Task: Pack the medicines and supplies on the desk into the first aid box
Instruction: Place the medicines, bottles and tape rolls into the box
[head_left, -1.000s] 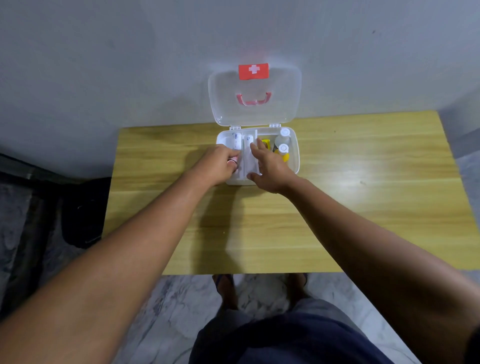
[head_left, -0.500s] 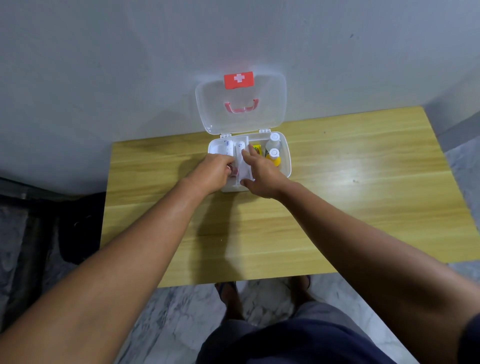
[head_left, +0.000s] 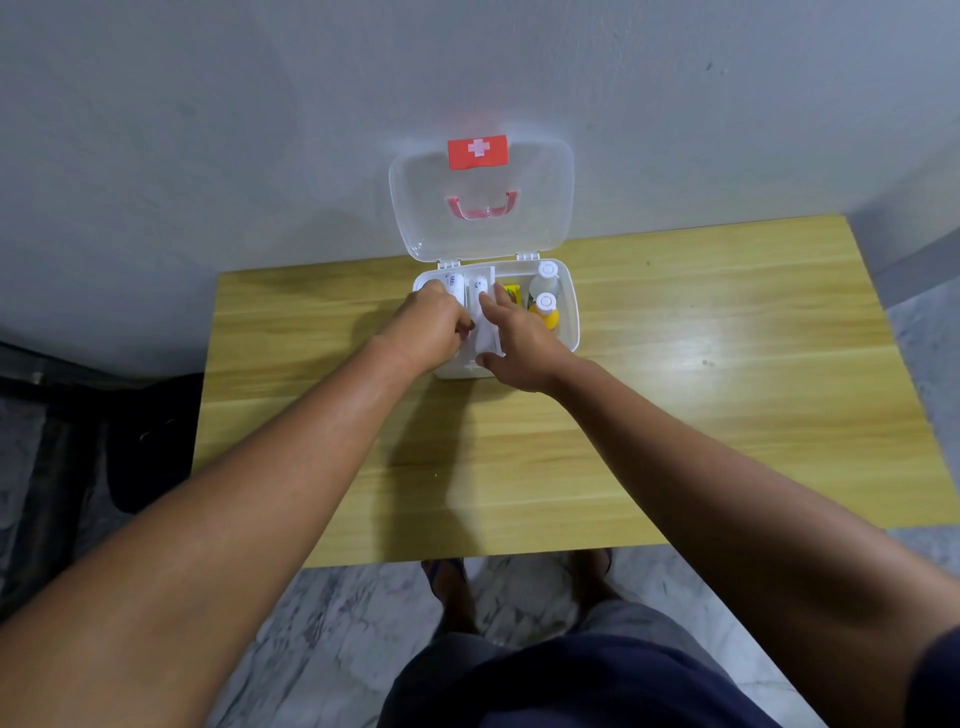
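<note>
Two hands: left hand (head_left: 428, 327) and right hand (head_left: 519, 343), both in or over the near half of the first aid box (head_left: 571, 317).
Box position: far middle of the surface (head_left: 727, 389), against the wall, clear lid (head_left: 480, 200) raised and leaning back.
Left grip: curled closed over something in the left compartment; cannot tell what, hidden under the knuckles.
Right grip: fingers spread apart, pressing flat on a white packet (head_left: 487, 335) in the middle of the box, clamped on nothing.
Step in hand: apparently settling the last items down so they lie below the rim.
Progress: likely near the end, no loose supplies visible anywhere on the wood.
Next move: probably calls for both hands out of the box, then lid swung forward and pressed shut.
Risk: packet standing proud could stop the lid closing.
Count, bottles: two white-capped, one clear (head_left: 545, 278), one yellow (head_left: 546, 309), right compartment.
Count, white tubes: two, far left (head_left: 451, 283) and beside it (head_left: 478, 286).
Count, yellow box: one (head_left: 511, 291), mostly hidden.
</note>
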